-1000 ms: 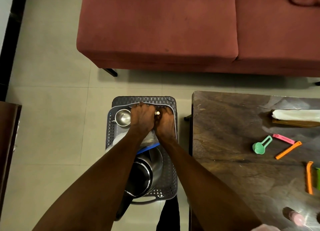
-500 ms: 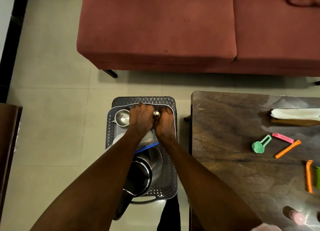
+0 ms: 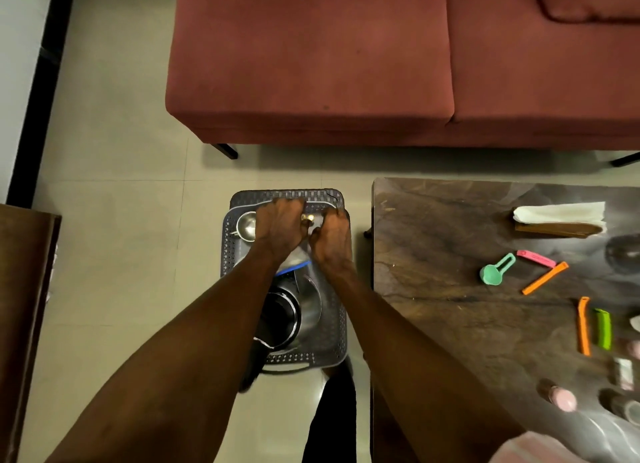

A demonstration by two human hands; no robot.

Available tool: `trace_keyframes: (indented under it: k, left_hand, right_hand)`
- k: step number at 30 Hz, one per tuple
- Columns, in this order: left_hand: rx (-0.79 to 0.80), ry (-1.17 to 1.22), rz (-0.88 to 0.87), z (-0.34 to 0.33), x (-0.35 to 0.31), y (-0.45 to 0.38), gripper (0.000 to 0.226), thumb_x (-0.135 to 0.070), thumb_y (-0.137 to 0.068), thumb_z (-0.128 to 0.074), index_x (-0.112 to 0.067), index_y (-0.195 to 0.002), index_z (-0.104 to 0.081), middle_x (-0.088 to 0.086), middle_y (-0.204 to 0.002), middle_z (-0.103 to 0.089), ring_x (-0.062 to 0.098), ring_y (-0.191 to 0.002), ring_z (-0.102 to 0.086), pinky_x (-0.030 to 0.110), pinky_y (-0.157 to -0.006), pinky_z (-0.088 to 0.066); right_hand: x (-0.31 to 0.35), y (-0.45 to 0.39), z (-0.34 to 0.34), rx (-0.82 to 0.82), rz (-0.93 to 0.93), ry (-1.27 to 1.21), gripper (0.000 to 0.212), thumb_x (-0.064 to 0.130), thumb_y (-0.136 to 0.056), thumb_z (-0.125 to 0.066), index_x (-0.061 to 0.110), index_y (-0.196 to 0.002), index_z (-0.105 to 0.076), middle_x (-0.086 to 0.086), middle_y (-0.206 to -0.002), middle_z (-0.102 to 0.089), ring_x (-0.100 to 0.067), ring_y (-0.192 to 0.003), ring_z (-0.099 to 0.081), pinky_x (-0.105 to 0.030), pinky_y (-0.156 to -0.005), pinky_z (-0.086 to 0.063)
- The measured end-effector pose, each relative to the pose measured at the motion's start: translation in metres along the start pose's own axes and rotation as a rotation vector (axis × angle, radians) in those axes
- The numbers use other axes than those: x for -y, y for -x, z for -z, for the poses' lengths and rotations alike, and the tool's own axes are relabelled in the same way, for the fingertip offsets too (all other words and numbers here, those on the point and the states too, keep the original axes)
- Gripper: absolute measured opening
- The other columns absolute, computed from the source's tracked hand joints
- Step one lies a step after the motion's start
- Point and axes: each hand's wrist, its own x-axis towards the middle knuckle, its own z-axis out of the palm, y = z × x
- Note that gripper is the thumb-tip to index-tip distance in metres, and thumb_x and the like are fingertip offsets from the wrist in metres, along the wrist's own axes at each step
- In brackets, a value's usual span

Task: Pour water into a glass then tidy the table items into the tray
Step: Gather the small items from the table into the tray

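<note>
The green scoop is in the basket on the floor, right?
No. The head view shows the green scoop lying on the wooden table, beside the pink clip. The basket is indeed on the floor.

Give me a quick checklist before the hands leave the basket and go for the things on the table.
1. Basket sits flat on the floor: ok.
2. Left hand is free: cannot tell, its curled fingers hide what they touch.
3. Right hand is free: cannot tell, same reason.
4. Steel cup is upright in the basket: ok.
5. Table items are all put away: not ok, green scoop and clips remain out.
6. Glass is filled: cannot tell.
</note>
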Motion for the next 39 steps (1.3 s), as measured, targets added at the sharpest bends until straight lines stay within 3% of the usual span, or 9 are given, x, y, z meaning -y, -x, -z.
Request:
trace_keyframes:
  k: [3,9,13,21,29,32,35,39]
  left_hand:
    - [-0.031,0.029,0.043,0.025,-0.021,0.009,0.031,-0.040,-0.084,-0.065,-0.020,-0.109,-0.064,0.009,-0.098,-0.071,0.031,-0.093,-0.067,0.039,-0.076,-0.052]
    - [-0.131,0.116,0.073,0.066,-0.093,0.043,0.033,-0.044,-0.085,-0.061,-0.021,-0.108,-0.064,0.010,-0.097,-0.072,0.033,-0.093,-0.067,0.037,-0.079,-0.049]
    - [-0.108,0.158,0.082,0.081,-0.164,0.076,0.044,-0.049,-0.086,-0.062,-0.022,-0.121,-0.061,0.009,-0.108,-0.072,0.031,-0.107,-0.063,0.039,-0.090,-0.046]
    - [-0.114,0.340,0.079,0.071,-0.370,0.172,0.048,-0.048,-0.083,-0.066,-0.021,-0.123,-0.063,0.005,-0.117,-0.069,0.028,-0.110,-0.063,0.037,-0.090,-0.049]
    - [0.083,0.507,0.019,0.033,-0.585,0.245,0.037,-0.047,-0.084,-0.063,-0.024,-0.112,-0.066,0.006,-0.114,-0.069,0.031,-0.111,-0.061,0.039,-0.090,-0.050]
    - [0.184,0.466,-0.020,0.012,-0.636,0.249,0.042,-0.050,-0.084,-0.062,-0.021,-0.115,-0.064,0.008,-0.120,-0.063,0.033,-0.115,-0.058,0.041,-0.094,-0.048]
    - [0.233,0.472,-0.038,-0.003,-0.670,0.241,0.044,-0.047,-0.086,-0.062,-0.024,-0.123,-0.061,0.009,-0.121,-0.064,0.033,-0.116,-0.057,0.040,-0.094,-0.048]
    - [0.280,0.523,-0.074,-0.022,-0.705,0.219,0.048,-0.038,-0.085,-0.067,-0.025,-0.130,-0.058,0.005,-0.126,-0.064,0.030,-0.122,-0.054,0.037,-0.097,-0.046]
  right_hand:
    - [0.007,0.013,0.035,-0.073,0.019,-0.020,0.035,0.005,-0.086,-0.064,0.003,-0.121,-0.059,-0.014,-0.121,-0.059,-0.028,-0.104,-0.062,-0.033,-0.085,-0.053]
    - [-0.009,0.039,0.117,-0.152,0.071,0.019,0.049,0.017,-0.088,-0.064,0.013,-0.134,-0.052,-0.008,-0.132,-0.058,-0.027,-0.122,-0.053,-0.041,-0.099,-0.048]
    - [-0.049,0.065,0.183,-0.169,0.091,0.033,0.060,0.017,-0.087,-0.063,0.013,-0.144,-0.044,-0.007,-0.143,-0.052,-0.028,-0.131,-0.045,-0.040,-0.109,-0.040]
    - [-0.204,0.175,0.335,-0.212,-0.003,-0.018,0.067,0.014,-0.078,-0.067,0.009,-0.141,-0.047,-0.016,-0.136,-0.055,-0.038,-0.125,-0.049,-0.043,-0.102,-0.041]
    - [-0.363,0.277,0.456,-0.256,-0.218,-0.126,0.058,0.023,-0.088,-0.063,0.001,-0.138,-0.047,-0.020,-0.137,-0.054,-0.036,-0.128,-0.049,-0.041,-0.107,-0.037]
    - [-0.408,0.292,0.483,-0.314,-0.251,-0.148,0.054,0.027,-0.091,-0.053,-0.005,-0.135,-0.050,-0.023,-0.136,-0.054,-0.039,-0.126,-0.051,-0.032,-0.108,-0.031]
    - [-0.447,0.288,0.499,-0.276,-0.317,-0.060,0.061,0.027,-0.099,-0.053,0.001,-0.150,-0.031,-0.016,-0.154,-0.038,-0.030,-0.142,-0.036,-0.032,-0.118,-0.022]
    - [-0.487,0.256,0.520,-0.288,-0.393,-0.059,0.063,0.029,-0.096,-0.056,0.007,-0.150,-0.034,-0.011,-0.151,-0.043,-0.027,-0.139,-0.041,-0.034,-0.116,-0.029]
